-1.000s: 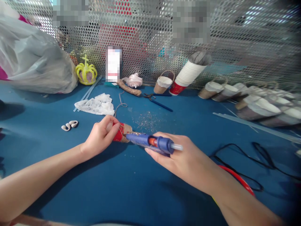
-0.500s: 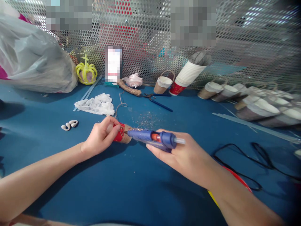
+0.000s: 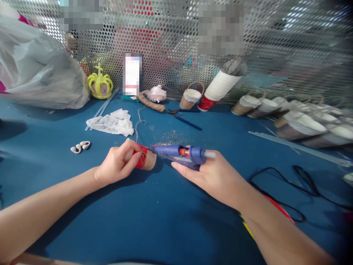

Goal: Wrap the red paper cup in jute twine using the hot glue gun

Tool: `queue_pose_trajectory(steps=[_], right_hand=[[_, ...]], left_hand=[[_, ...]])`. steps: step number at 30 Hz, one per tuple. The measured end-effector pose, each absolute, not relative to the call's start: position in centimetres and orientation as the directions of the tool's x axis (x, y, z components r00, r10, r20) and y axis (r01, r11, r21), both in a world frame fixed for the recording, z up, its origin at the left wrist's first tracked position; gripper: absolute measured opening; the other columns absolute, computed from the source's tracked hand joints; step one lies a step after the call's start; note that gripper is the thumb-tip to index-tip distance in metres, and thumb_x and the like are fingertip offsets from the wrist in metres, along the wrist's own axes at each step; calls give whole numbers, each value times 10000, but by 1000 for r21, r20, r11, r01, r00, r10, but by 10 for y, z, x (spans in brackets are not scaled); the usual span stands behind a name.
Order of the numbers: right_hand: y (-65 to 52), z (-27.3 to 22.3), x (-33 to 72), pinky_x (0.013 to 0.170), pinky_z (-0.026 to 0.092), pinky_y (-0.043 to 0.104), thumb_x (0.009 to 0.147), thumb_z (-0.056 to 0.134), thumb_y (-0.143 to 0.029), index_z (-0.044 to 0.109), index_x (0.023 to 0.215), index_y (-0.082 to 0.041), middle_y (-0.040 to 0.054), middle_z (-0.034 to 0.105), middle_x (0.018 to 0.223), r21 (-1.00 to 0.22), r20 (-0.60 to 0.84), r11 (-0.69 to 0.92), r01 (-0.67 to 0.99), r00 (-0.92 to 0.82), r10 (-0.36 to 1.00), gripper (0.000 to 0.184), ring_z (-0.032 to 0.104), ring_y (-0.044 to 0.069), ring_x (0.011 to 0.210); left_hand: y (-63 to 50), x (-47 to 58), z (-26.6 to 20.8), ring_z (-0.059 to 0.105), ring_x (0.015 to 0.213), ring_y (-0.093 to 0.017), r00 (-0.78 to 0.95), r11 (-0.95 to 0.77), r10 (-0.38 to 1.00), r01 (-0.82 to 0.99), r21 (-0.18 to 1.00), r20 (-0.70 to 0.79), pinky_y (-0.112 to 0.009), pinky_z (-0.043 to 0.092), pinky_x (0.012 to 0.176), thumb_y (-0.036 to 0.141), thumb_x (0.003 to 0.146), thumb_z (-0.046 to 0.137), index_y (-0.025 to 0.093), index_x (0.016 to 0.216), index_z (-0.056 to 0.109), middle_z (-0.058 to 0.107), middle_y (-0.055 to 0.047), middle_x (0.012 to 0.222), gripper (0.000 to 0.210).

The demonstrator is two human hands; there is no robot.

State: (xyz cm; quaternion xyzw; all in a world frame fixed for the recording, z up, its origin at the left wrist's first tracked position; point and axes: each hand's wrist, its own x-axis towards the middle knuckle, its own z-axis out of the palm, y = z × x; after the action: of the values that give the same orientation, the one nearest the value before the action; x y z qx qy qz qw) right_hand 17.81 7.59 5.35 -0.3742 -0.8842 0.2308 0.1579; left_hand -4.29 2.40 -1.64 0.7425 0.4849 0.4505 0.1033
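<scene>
My left hand [image 3: 120, 160] is closed around a red paper cup [image 3: 139, 162] lying on its side, its thumb and forefinger pinching near the twine. Brown twine [image 3: 150, 161] is wound around one end of the cup, and a loose strand runs back from it to a twine bundle [image 3: 151, 103]. In my right hand [image 3: 212, 176] is a blue hot glue gun [image 3: 173, 152] with a clear glue stick poking out of its rear. The gun's nozzle points left, close to the twine-wound end; whether it touches is hard to tell.
Behind the cup lie blue-handled pliers [image 3: 187, 120] and crumpled white film [image 3: 113, 123]. Stacked paper cups [image 3: 220, 88] and several twine-handled cups [image 3: 300, 125] stand along the mesh wall. A black cable [image 3: 275, 171] curls at right. Two white curved pieces [image 3: 80, 146] sit at left.
The glue gun's nozzle has lifted and drawn slightly back from the cup. More of the twine-wound end is visible now, and my left hand still holds the cup.
</scene>
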Motion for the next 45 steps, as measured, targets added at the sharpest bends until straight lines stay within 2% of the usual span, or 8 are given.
queue_pose_trajectory(steps=[3, 8, 12, 16, 24, 31, 38, 45], right_hand=[[76, 55, 179, 537, 451, 246, 790, 531, -263, 592, 643, -197, -5, 634, 603, -516, 92, 622, 589, -683, 724, 173, 558, 144, 534], [78, 57, 181, 506, 443, 245, 792, 533, -284, 590, 620, -208, -22, 602, 542, -507, 66, 622, 597, -692, 718, 196, 529, 139, 493], [79, 57, 181, 557, 456, 253, 791, 539, -277, 616, 664, -206, -13, 645, 600, -499, 76, 624, 602, -686, 723, 165, 562, 146, 531], [77, 56, 180, 519, 442, 250, 785, 535, -281, 606, 641, -203, -3, 631, 585, -515, 37, 596, 616, -678, 734, 178, 561, 154, 537], [72, 61, 179, 441, 391, 216, 765, 548, -299, 528, 569, -197, -42, 520, 491, -567, 14, 530, 630, -637, 771, 222, 418, 100, 438], [73, 58, 177, 502, 427, 224, 760, 560, -306, 572, 620, -199, -26, 584, 549, -566, 23, 522, 639, -620, 784, 177, 493, 117, 494], [69, 62, 176, 458, 395, 218, 751, 562, -276, 507, 574, -203, -40, 517, 498, -602, 11, 503, 619, -624, 781, 200, 446, 104, 446], [64, 61, 176, 471, 404, 218, 772, 550, -252, 493, 608, -207, -35, 533, 545, -606, 60, 549, 575, -656, 753, 179, 459, 106, 473]], left_hand=[[24, -43, -17, 506, 453, -54, 150, -531, 799, 632, 565, 583, -140, 414, 463, 123, 829, 481, 172, 840, 482, 580, 27, 631, 50], [24, -44, -18, 574, 549, -87, 173, -547, 786, 641, 537, 594, -171, 453, 523, 127, 834, 472, 173, 851, 482, 624, -17, 706, 50], [23, -45, -18, 541, 494, -76, 168, -542, 784, 654, 527, 598, -165, 437, 491, 129, 834, 472, 172, 840, 483, 600, 0, 661, 45], [23, -44, -17, 546, 498, -68, 138, -513, 807, 646, 565, 575, -147, 422, 474, 125, 831, 476, 174, 839, 480, 602, 15, 657, 51], [24, -42, -17, 590, 569, -73, 121, -494, 828, 619, 610, 548, -149, 437, 506, 125, 839, 467, 172, 863, 487, 641, -3, 731, 56], [24, -43, -17, 551, 520, -67, 111, -483, 827, 641, 596, 551, -150, 431, 502, 132, 832, 477, 170, 850, 488, 618, 8, 682, 43], [24, -42, -17, 526, 492, -67, 61, -431, 860, 617, 658, 506, -159, 420, 490, 157, 836, 479, 171, 850, 490, 617, 16, 659, 23], [25, -40, -14, 475, 448, -59, -6, -363, 887, 609, 705, 462, -150, 391, 450, 176, 835, 481, 168, 821, 489, 560, 41, 575, 17]])
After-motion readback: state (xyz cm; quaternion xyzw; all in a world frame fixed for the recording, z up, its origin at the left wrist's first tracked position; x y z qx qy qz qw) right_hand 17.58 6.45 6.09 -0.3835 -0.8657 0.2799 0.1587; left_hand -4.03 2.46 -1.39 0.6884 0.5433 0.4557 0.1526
